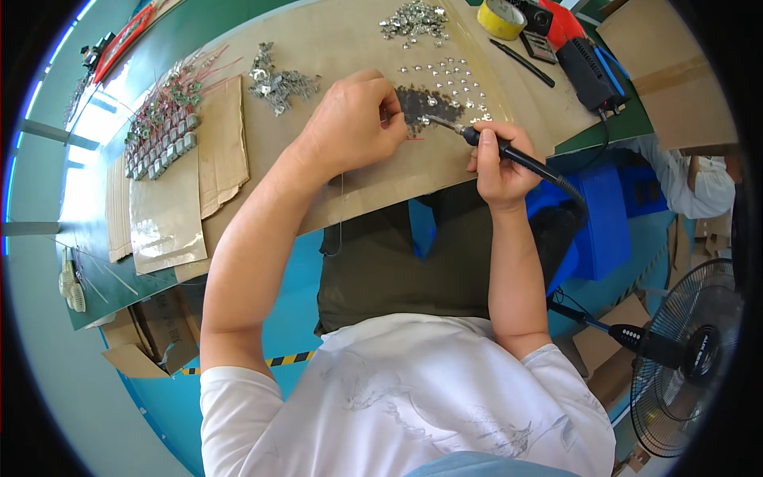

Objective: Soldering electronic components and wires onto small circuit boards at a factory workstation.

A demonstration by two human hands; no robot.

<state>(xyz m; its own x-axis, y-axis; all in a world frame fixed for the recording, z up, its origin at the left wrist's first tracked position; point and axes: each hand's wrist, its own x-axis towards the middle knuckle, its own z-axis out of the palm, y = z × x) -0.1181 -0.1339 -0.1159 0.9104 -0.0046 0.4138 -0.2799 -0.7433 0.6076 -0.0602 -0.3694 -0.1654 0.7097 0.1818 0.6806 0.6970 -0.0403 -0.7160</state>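
My right hand (505, 167) grips a soldering iron (517, 155) by its black handle. The iron's metal tip points left, touching or just over a small shiny metal part (426, 120) on a dark scorched patch (413, 102) of the table covering. Just left of that patch, my left hand (358, 119) is closed with its fingertips pinched; the pinch itself is mostly hidden. From under this hand a thin wire (342, 203) hangs past the table edge. A short red wire (416, 139) lies by the left fingertips. Small metal parts (453, 75) stand in loose rows beyond the patch.
Piles of metal parts (413, 21) and pin-like pieces (278, 79) lie farther back. Wired components (163, 131) sit on cardboard at left. Yellow tape (501, 19), a black pen (522, 63) and a black power unit (590, 73) occupy the far right. A fan (691, 358) stands at right.
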